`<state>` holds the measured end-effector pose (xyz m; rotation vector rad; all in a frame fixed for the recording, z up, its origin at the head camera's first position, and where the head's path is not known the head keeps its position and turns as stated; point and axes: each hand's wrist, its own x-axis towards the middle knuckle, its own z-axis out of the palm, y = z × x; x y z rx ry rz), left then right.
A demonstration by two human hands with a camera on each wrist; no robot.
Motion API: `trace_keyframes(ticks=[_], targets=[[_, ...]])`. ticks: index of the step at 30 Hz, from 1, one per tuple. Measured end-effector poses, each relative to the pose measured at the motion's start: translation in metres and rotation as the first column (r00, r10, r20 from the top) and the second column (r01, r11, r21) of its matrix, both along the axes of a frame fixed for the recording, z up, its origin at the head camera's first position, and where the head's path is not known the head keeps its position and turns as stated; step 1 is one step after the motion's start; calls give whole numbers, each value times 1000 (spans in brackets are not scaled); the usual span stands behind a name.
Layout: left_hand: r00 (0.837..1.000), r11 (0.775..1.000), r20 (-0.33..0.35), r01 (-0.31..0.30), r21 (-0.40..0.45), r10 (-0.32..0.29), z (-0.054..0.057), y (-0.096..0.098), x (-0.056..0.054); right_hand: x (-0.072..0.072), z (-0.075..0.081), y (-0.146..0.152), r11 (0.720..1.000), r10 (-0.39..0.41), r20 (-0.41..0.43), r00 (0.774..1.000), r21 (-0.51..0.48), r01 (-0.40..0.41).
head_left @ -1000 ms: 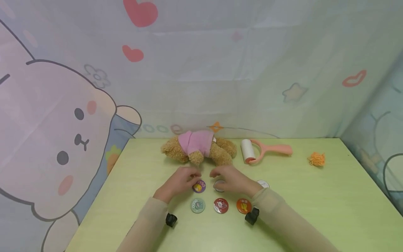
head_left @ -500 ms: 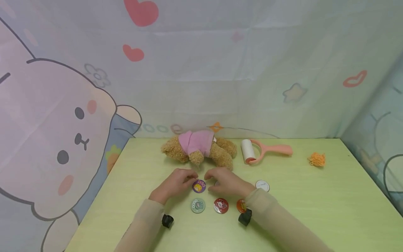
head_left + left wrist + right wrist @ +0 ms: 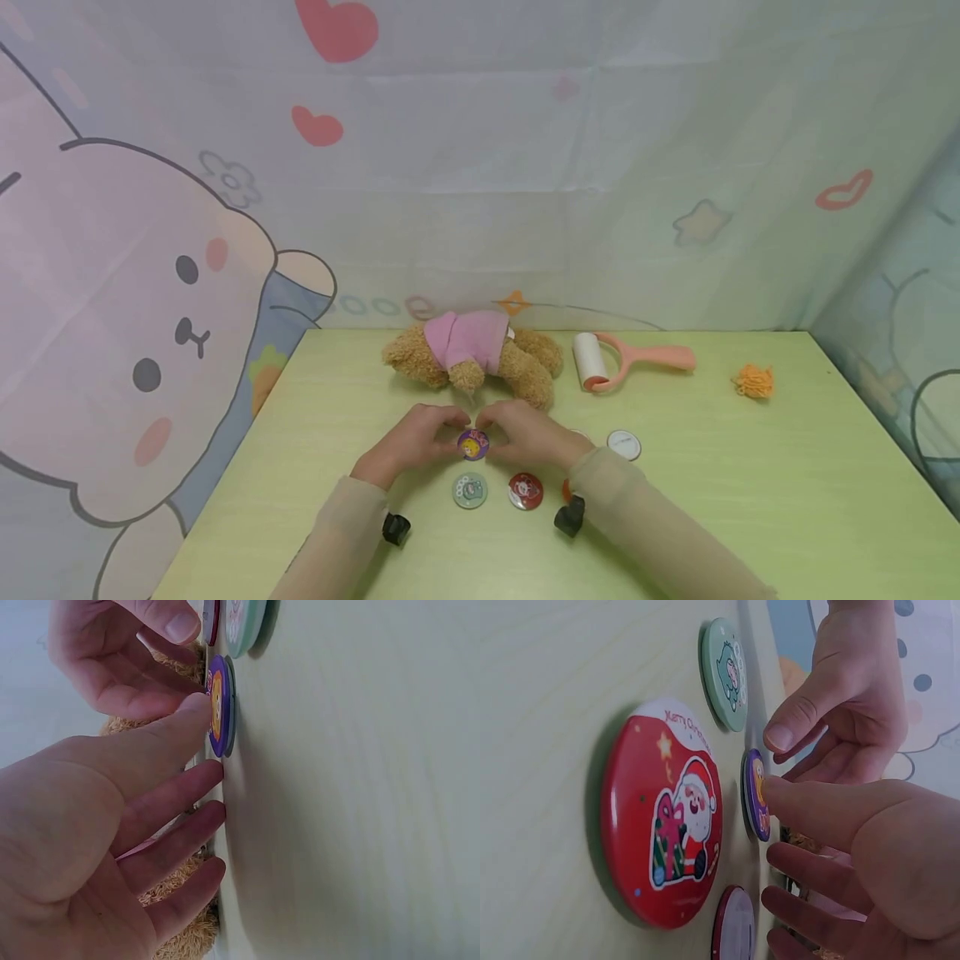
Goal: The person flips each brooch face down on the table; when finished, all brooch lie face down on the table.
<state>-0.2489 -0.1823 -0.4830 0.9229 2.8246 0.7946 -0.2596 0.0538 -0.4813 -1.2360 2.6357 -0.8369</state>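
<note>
Hands (image 3: 414, 439) (image 3: 527, 435), relaxed, flank purple badge (image 3: 473, 446); plush (image 3: 471, 343) behind; right sleeve (image 3: 633, 500) overlapping orange badge (image 3: 566, 490).

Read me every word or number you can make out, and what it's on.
"Merry Christ…": red Santa badge, ending unclear.
Purple badge: lettering too small to read.
Green badge: pale marks, no readable letters.
Orange badge: mostly hidden.
Numbers: none readable.

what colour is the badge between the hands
The badge is purple with a yellow figure and pink marks; the head view shows it best.
</note>
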Motion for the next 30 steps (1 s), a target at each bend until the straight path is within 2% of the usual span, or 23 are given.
trace_keyframes(ticks=[5,18,30], targets=[[1000,1000,17,-19,-19,19,-2,-1,-1,-1,-3,-3,1000,10,-23,1000,22,-9],[1000,1000,-10,-28,-14,27,-4,1,0,1,-1,-7,999,-7,-43,999,42,9],[999,1000,-38,2,-15,-3,-1,4,1,0,-5,-11,996,-18,-126,992,81,28]])
